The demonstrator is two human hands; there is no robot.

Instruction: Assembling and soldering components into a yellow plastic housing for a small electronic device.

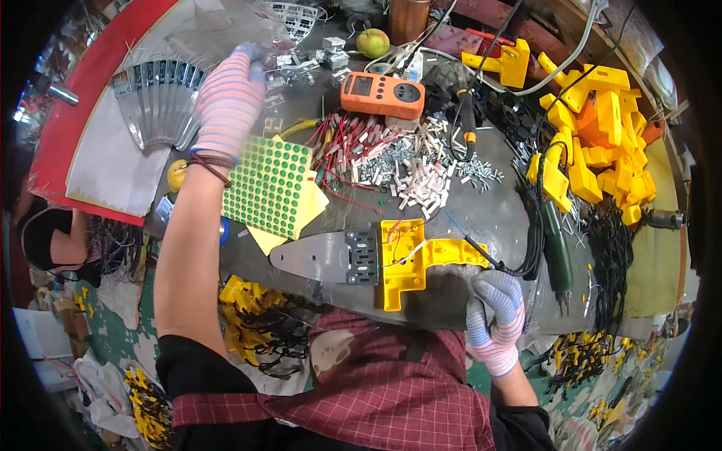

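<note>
My left hand (229, 105), in a striped pink and blue-grey glove, reaches to the far left part of the bench. Its fingertips are beside a clear plastic bag (218, 34) and small clear plastic pieces (282, 71); whether they grip anything is hard to see. At the near edge my right hand (496, 319), gloved alike, has its fingers loosely bent, thumb apart, next to the handle end of a yellow plastic housing (402, 263). That open housing has thin wires inside and a black cable (511, 268) at its handle. A grey metal blade-shaped plate (312, 258) with a slotted dark part adjoins it.
A sheet of green round stickers (267, 184) lies left of centre. Beyond are an orange multimeter (382, 95), heaps of small connectors (425, 177), an apple (373, 43) and a screwdriver-like tool (467, 124). Yellow housings (602, 143) pile up at right; fanned metal plates (159, 101) lie left.
</note>
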